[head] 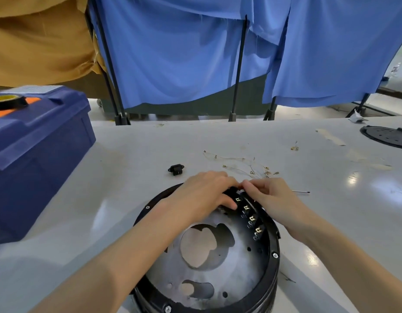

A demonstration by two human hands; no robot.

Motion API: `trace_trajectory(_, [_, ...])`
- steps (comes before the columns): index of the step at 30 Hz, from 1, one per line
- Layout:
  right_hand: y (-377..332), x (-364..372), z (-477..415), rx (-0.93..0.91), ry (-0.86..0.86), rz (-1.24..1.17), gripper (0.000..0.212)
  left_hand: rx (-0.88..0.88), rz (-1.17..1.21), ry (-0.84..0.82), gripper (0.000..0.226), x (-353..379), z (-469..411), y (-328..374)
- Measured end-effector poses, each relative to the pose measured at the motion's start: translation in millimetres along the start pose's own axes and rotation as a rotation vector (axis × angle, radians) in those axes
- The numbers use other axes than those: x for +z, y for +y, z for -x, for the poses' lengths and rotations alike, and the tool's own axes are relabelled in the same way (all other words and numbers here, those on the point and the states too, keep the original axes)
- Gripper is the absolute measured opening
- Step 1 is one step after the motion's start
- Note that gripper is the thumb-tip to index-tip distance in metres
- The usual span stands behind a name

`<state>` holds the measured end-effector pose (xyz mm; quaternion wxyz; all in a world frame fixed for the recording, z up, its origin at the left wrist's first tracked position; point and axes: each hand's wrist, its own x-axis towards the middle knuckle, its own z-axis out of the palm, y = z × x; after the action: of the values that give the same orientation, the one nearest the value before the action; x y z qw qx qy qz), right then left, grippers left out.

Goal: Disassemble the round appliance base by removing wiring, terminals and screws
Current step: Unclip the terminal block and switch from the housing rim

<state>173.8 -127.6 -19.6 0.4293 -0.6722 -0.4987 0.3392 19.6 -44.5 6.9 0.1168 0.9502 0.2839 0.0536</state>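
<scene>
**A:** Start big. What's on the white table (218,141)?

**B:** A blue toolbox (37,154) fills the left of the frame. The round appliance base (272,242) sits lower centre, open side up. It has a black plastic ring with a grey metal plate (236,263) inside. At the right edge, well apart, lies a second black disc (387,137).

**A:** And the hands?

**B:** Both meet at the far rim of the base, just above the frame's centre. The left hand (202,195) curls over that rim, fingers bent down and thumb inside, gripping it. The right hand (272,197) has thumb and forefinger pressed together, pinching the top end of the terminal row (252,220). The piece between the fingertips is hidden.

**A:** How would you expect it to handle?

**B:** The ring looks stiff and fairly light, so I'd steady it by the rim, as the left hand does. The plate's cut-out edges may be sharp, so I'd keep fingers off them. The brass tabs look small and bendable, so I'd pinch each low, near its black holder, and pull straight along its length.

**A:** Smaller bits?

**B:** Pale loose wires (240,164) with little brass ends lie beyond the hands, so much of the wiring appears to be out already. A black socket (176,169) sits to their left, and a thin tool (300,191) lies right of the right hand. A rim screw (274,255) is in place on the ring's right side. Others show lower down and on the left.
</scene>
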Motion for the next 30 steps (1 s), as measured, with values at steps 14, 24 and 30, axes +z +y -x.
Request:
trace_trajectory(14, [-18.9,11.6,13.3,-0.107,0.002,0.533,0.019,0.077,-0.029,0.136,0.028,16.3,-4.4,-9.7])
trace_trajectory(24, [-14.1,23.0,13.1,-0.066,0.183,0.659,0.038,0.128,-0.119,0.202,0.037,27.0,-6.0,-17.6])
trace_trajectory(30, [-10.8,31.5,13.3,-0.112,0.247,0.702,0.042,0.136,-0.053,0.249,0.034,28.9,-5.4,-20.3])
